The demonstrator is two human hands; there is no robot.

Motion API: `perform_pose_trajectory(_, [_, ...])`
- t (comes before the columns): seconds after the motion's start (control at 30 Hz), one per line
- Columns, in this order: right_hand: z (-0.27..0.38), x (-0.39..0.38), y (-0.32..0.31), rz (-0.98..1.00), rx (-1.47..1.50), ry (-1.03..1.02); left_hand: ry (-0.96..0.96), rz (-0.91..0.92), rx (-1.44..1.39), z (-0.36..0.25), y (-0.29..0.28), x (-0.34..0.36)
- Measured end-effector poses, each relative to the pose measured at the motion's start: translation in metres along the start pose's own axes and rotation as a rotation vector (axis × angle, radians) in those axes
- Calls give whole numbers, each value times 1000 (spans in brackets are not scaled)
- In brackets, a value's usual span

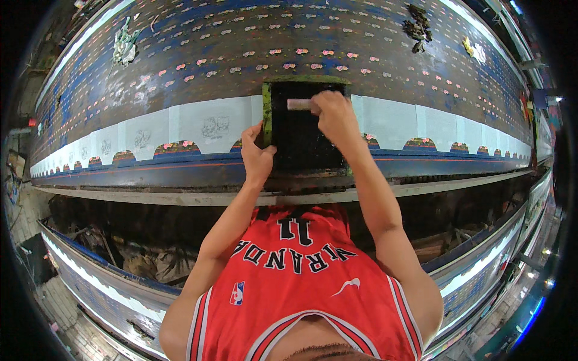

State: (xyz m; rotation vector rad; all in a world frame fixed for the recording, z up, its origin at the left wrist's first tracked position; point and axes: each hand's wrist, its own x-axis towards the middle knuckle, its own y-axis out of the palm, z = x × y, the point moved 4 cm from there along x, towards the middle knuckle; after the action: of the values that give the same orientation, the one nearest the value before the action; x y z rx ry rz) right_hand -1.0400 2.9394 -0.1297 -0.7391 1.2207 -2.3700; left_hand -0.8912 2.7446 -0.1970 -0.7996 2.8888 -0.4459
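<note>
A screen printing frame [267,99] with yellow-green edges and a black, inky inside lies over the row of pale fabric pieces in front of me. My left hand [257,155] grips its left edge, thumb toward the black inside. Over the upper part of the frame, my right hand [335,114] is closed around a squeegee [298,104]. Only the pale left end of this tool shows; the fingers cover the rest. Line drawings mark several fabric pieces [215,125] left of the frame, while those to its right [391,120] look plain.
The long dark printing table [229,90] carries rows of small pink-and-white prints. A crumpled pale rag [125,43] lies far left, a dark rag [416,29] far right. A metal rail [180,196] runs along the near edge. Another table [108,277] stands behind me.
</note>
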Motion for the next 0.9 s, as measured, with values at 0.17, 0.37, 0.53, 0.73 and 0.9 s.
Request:
perform_pose_trajectory(0.17, [42, -96, -7, 22, -16, -69, -43, -39, -44, 1, 1, -2])
perform_pose_trajectory(0.37, [45, -111, -27, 63, 89, -25, 38, -22, -67, 4, 6, -4])
perform_pose_trajectory(0.53, [15, -121, -57, 66, 108, -12, 130, -52, -195, -21, 43, -22])
perform_pose_trajectory(0.73, [-64, -153, -107, 52, 53, 0, 64, -44, -263, -35, 144, -48])
perform_pose_trajectory(0.9, [-126, -171, -147, 47, 5, 4, 82, -31, -231, -51, 220, -66])
